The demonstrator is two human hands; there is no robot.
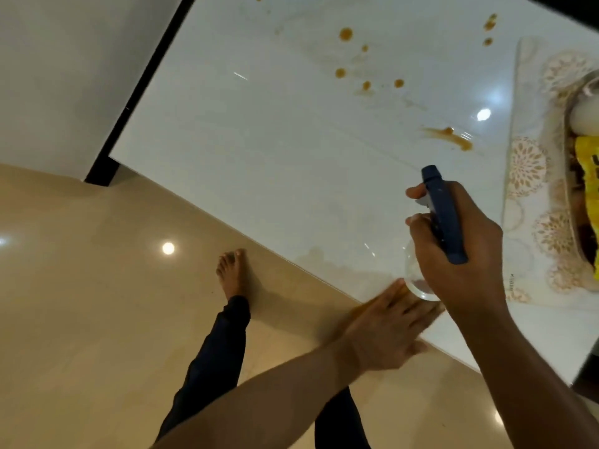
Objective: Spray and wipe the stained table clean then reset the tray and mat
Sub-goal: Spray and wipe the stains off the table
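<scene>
Your white table (259, 150) fills the view from twelve to three o'clock, brown stains (346, 34) dotting it toward one o'clock. At three o'clock the patterned mat (526, 166) carries the tray (572, 202), its contents blurred, perhaps food. Your right hand (460, 254) grips the blue-headed spray bottle (444, 215), nozzle toward twelve. Your left hand (385, 332) lies flat and empty-palmed on the table edge.
</scene>
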